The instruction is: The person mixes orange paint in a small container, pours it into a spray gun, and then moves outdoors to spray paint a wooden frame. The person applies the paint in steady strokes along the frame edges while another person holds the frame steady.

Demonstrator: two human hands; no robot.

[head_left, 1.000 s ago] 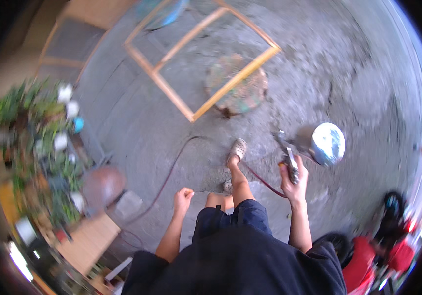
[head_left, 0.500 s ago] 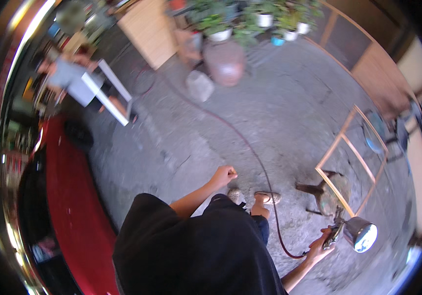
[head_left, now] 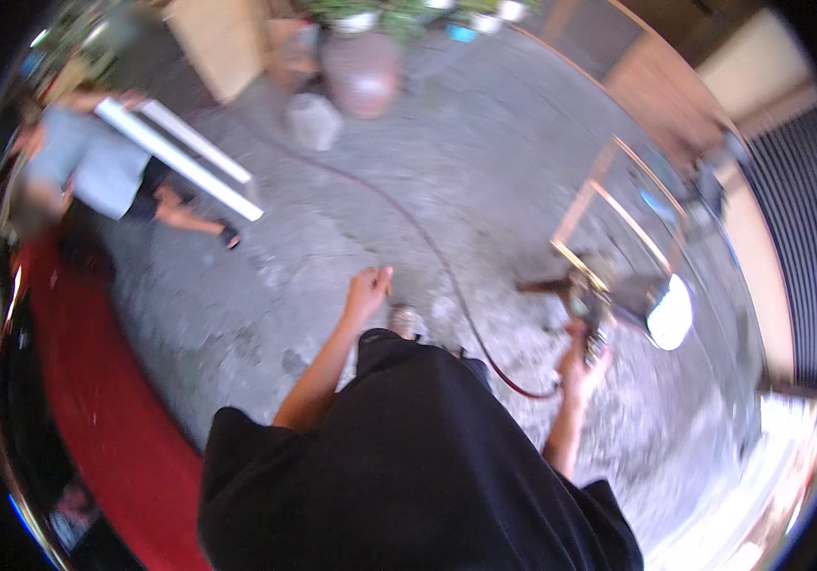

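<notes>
My right hand [head_left: 580,366] grips a hand-held power tool [head_left: 587,309] with a dark red hose [head_left: 447,271] trailing from it across the grey concrete ground. A shiny metal bucket [head_left: 667,312] stands just beyond the tool. My left hand [head_left: 369,288] hangs in front of me in a loose fist and holds nothing. Below both arms are my black shirt and dark trousers, with one shoe [head_left: 403,322] showing.
A wooden frame [head_left: 618,205] lies on the ground at the right. A person in a grey top [head_left: 95,171] sits at the left beside white boards [head_left: 185,157]. A round pot [head_left: 361,71], potted plants and a red vehicle body [head_left: 95,419] ring the yard.
The view has swung round: the wooden frame went from ahead to the right, and the seated person came into view. My right hand kept hold of the tool.
</notes>
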